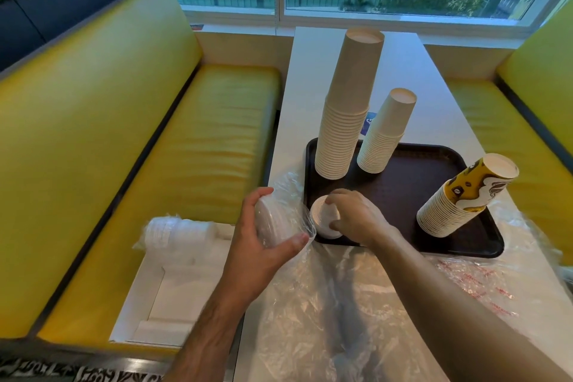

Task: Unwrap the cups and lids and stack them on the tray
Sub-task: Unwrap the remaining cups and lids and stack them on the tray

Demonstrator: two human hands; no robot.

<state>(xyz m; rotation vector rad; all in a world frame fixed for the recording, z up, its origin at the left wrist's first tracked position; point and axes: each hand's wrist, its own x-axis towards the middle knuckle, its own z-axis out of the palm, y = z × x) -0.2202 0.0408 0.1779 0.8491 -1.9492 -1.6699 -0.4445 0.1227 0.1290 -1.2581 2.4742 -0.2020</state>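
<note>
The left hand (263, 245) curls its fingers and thumb round a plastic-wrapped sleeve of lids (280, 220), held just left of the tray (403, 170). Just past its thumb, the right hand (353, 217) grips a short lid stack (322, 220) on the tray's near-left corner — fingers bent over the top. Beyond those fingers stand two white cup stacks (344, 121); to their right leans a yellow-printed cup stack (459, 198).
</note>
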